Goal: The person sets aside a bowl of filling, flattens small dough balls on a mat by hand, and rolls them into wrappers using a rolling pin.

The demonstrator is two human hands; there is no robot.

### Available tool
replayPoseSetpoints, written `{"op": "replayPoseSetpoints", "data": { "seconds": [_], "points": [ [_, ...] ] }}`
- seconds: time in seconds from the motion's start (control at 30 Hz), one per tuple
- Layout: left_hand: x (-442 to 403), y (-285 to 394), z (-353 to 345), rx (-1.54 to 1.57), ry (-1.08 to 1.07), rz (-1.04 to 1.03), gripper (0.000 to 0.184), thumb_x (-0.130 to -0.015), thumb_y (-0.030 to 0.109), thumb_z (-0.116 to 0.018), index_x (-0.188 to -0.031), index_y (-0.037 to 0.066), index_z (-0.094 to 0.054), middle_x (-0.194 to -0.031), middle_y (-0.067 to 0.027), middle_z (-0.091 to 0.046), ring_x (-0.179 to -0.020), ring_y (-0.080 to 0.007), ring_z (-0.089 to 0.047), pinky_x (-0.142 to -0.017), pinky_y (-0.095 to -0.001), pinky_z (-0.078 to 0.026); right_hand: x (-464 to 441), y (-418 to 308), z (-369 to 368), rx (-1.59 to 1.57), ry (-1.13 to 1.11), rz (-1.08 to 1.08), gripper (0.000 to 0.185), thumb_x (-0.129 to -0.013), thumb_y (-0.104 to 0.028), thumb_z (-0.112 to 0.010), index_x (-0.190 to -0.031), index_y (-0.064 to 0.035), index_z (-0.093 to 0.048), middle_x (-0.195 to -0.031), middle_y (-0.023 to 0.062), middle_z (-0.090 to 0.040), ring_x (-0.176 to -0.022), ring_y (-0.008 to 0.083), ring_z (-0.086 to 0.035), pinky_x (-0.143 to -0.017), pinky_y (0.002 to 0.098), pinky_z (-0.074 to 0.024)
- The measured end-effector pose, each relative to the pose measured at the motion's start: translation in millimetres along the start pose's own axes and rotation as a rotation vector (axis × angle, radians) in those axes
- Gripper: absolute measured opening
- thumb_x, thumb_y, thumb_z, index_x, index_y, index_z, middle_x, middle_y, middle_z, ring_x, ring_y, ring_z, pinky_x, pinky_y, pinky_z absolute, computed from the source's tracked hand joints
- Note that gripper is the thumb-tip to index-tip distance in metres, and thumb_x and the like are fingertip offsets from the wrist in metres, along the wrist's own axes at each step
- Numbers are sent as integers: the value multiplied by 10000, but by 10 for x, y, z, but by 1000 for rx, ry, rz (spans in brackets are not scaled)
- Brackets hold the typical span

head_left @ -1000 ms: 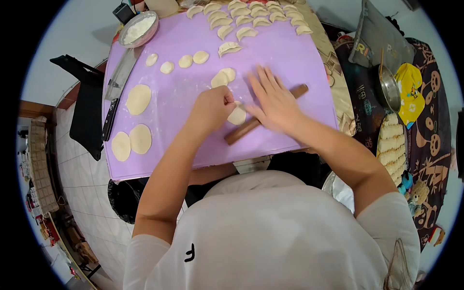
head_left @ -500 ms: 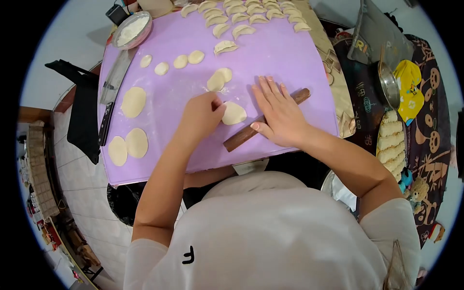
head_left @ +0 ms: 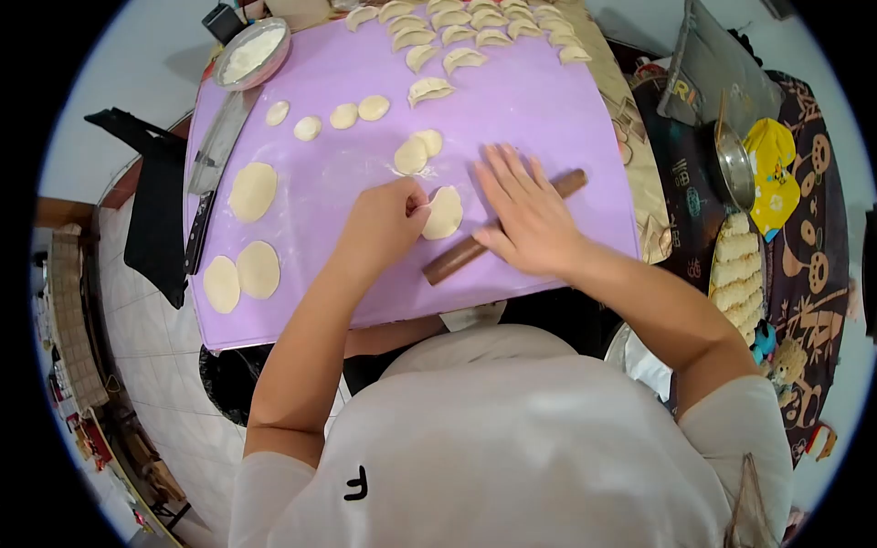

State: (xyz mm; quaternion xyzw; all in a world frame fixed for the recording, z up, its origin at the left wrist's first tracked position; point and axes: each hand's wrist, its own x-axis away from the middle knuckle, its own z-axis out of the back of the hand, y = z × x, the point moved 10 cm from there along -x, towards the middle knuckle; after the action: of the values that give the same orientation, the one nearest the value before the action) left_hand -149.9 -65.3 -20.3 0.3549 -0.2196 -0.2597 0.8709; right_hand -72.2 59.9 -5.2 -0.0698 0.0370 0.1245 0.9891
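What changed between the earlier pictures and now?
The right hand and the rolling pin under it have moved slightly toward the person. The left hand has shifted a little left and nearer the person, its fingers still at the dough round's edge. Nothing was visibly let go. The dumplings and knife stayed put.

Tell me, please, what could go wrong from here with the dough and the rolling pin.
The left hand pinches the edge of the dough round close to the rolling pin under the right hand, so the edge might stretch or the fingertips get nipped. The two lower-left rounds meet at their edges and could stick together. The knife lies near the mat's left edge and might be knocked.
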Motion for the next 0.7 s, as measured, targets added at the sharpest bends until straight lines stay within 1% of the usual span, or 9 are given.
{"op": "replayPoseSetpoints", "data": {
  "seconds": [0.17, 0.27, 0.33, 0.37, 0.43, 0.5, 0.57, 0.67, 0.7],
  "points": [
    [8, 97, 119, -19, 134, -106, 124, -829, 101, -646, -889, -5, -669, -820, -159, -682, -786, -303, -660, -703, -376, -501, -932, 283, -19, -69, 261, -35, 771, -952, -521, -437, -1439, 64, -309, -1484, 331, -291, -1418, 433, -248, -1140, 564, -200],
    [-97, 168, 61, -116, 82, -161, 129, -834, 94, -637, -911, -3, -672, -828, -160, -684, -796, -306, -664, -704, -380, -500, -893, 239, 36, -92, 264, -19, 762, -958, -520, -428, -1435, 63, -314, -1488, 333, -280, -1416, 438, -246, -1145, 560, -195],
    [-115, 163, -21, -184, 47, -258, 147, -844, 110, -630, -930, 0, -676, -834, -167, -684, -796, -309, -661, -705, -384, -498, -392, 112, -46, -51, 62, -29, 757, -961, -516, -425, -1437, 61, -311, -1490, 334, -272, -1419, 442, -233, -1150, 559, -182],
    [-106, 88, -7, -123, 30, -186, 159, -848, 124, -627, -936, 1, -678, -839, -172, -682, -795, -315, -658, -705, -389, -497, -153, 64, -87, -29, -38, -38, 754, -962, -514, -423, -1438, 60, -309, -1492, 334, -268, -1421, 444, -227, -1153, 559, -176],
    [-34, -21, -11, -3, -15, -47, 183, -856, 151, -620, -947, 5, -682, -847, -183, -678, -793, -327, -651, -706, -399, -495, 54, -16, 5, -1, -27, 6, 758, -964, -516, -420, -1443, 59, -299, -1495, 336, -259, -1418, 453, -228, -1154, 556, -174],
    [38, 6, 10, -16, 1, -41, 190, -854, 161, -616, -942, 8, -685, -850, -190, -674, -789, -342, -643, -705, -409, -492, 33, 0, 15, 8, 15, -12, 762, -963, -517, -422, -1447, 57, -292, -1500, 333, -250, -1417, 457, -228, -1152, 558, -176],
    [61, 69, 69, -63, 38, -51, 189, -849, 160, -616, -940, 11, -686, -855, -190, -674, -792, -352, -640, -707, -414, -492, -490, 141, -30, 17, 93, -50, 767, -960, -519, -431, -1450, 53, -288, -1507, 327, -241, -1418, 456, -227, -1145, 567, -184],
    [31, 168, 149, -160, 93, -91, 184, -841, 148, -618, -948, 15, -687, -867, -186, -677, -809, -360, -642, -717, -413, -495, -971, 308, -3, 49, 314, -105, 752, -957, -512, -445, -1450, 35, -297, -1519, 301, -242, -1423, 443, -225, -1130, 592, -192],
    [-28, 155, 102, -180, 99, -115, 186, -841, 148, -617, -952, 16, -687, -872, -186, -678, -817, -363, -642, -722, -413, -497, -950, 282, 10, 24, 272, -110, 747, -957, -512, -444, -1451, 30, -299, -1522, 291, -245, -1423, 444, -223, -1126, 600, -192]
  ]
}}
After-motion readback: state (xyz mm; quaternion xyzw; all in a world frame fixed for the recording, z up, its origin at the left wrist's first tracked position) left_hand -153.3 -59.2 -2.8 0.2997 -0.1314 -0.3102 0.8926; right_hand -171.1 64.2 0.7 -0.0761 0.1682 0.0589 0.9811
